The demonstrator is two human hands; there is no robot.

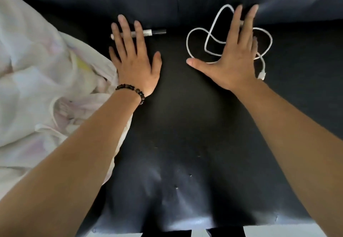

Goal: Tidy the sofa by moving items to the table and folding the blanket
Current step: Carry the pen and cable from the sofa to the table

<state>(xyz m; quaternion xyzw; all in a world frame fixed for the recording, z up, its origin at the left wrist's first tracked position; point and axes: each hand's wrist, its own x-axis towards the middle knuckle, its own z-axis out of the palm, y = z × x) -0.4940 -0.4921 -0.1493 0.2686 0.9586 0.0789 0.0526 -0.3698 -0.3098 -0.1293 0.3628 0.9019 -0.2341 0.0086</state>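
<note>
**couchguy:** which step is this? nothing looks picked up

**tidy_tom:** yeah, I'd say the first one, clearing the loose items. Going left to right: the blanket point(37, 69) lies crumpled along the left edge of the sofa seat point(176, 125), not folded yet. The left hand point(136, 69), bracelet point(131, 90) on the wrist, is flat with fingers spread over the marker point(148, 32), which lies at the back edge of the seat. It grips nothing. The right hand point(233, 64) is spread wide too, over the white cable point(187, 40) looped toward the back right of the seat. It's a bit blurred, so can't tell if it's touching

**couchguy:** and next?

**tidy_tom:** my guess is fingers curl round the marker and bunch up the cable loops so none trail, then carry both to the table, which isn't in view

**couchguy:** count?

**tidy_tom:** one blanket, one marker, one cable, two empty hands
</note>
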